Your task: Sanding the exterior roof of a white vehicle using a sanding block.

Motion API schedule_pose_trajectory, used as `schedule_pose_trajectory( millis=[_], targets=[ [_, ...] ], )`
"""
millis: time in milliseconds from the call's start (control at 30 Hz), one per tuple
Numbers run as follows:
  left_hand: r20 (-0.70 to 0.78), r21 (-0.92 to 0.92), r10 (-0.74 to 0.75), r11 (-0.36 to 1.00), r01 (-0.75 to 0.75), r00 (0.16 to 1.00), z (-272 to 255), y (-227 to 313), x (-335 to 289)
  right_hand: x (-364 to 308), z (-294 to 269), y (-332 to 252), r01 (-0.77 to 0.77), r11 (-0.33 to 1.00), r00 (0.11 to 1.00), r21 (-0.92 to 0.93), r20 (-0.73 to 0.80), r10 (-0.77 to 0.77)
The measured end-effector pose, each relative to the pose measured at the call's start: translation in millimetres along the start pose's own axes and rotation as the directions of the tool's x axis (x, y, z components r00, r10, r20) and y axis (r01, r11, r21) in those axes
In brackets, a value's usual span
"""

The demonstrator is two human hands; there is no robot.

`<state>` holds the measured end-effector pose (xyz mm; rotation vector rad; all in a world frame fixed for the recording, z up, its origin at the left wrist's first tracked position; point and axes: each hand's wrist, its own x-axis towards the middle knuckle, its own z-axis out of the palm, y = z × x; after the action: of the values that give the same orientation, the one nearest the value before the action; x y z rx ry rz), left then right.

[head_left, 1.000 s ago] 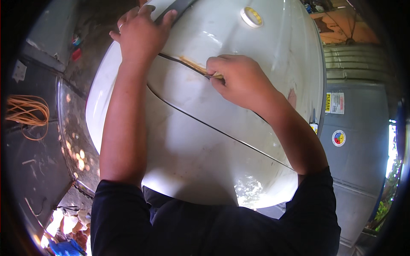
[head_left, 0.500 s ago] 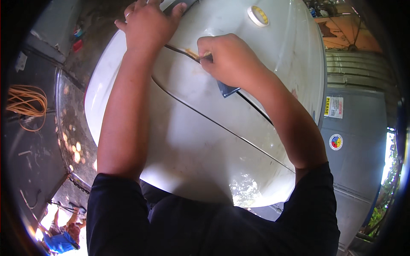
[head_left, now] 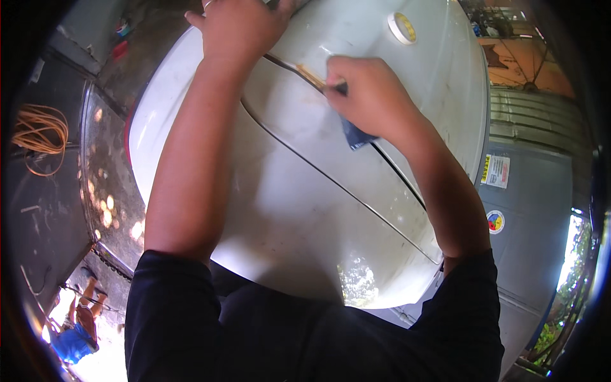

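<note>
A white, curved car body panel [head_left: 299, 210] fills the middle of the view, crossed by two dark seams. My right hand [head_left: 369, 95] is closed in a fist at the upper seam. Out from under it shows the corner of a dark blue-grey sheet [head_left: 356, 135] that looks like sandpaper; the rest is hidden by the hand. Beside the fist, a tan-brown patch [head_left: 310, 74] runs along the seam. My left hand [head_left: 245, 28] rests at the panel's far left edge, fingers spread and partly cut off by the top of the picture.
A roll of tape [head_left: 402, 28], white with a yellow core, lies on the panel at the far right. Coiled orange cord [head_left: 41, 130] hangs at the left. A grey cabinet-like surface [head_left: 525, 223] with stickers stands at the right. Another person [head_left: 79, 331] is at the lower left.
My right hand has shifted right and slightly nearer along the seam with the dark sheet. The view has moved a little; my left hand sits higher in the picture.
</note>
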<state>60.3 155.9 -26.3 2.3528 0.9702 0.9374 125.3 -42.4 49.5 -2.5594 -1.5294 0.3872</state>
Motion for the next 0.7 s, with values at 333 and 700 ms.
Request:
schedule_pose_trajectory(
  millis=[333,700],
  targets=[
    [0.033,0.091,-0.048,0.995,0.045,0.998,1,-4,0,3,0,-3,-0.054,0.997,0.998,-0.064,0.039,0.056],
    [0.052,0.018,-0.060,0.998,0.059,0.997,-13,12,-6,3,-4,-2,-0.035,0.995,0.998,-0.098,0.048,0.039]
  ],
)
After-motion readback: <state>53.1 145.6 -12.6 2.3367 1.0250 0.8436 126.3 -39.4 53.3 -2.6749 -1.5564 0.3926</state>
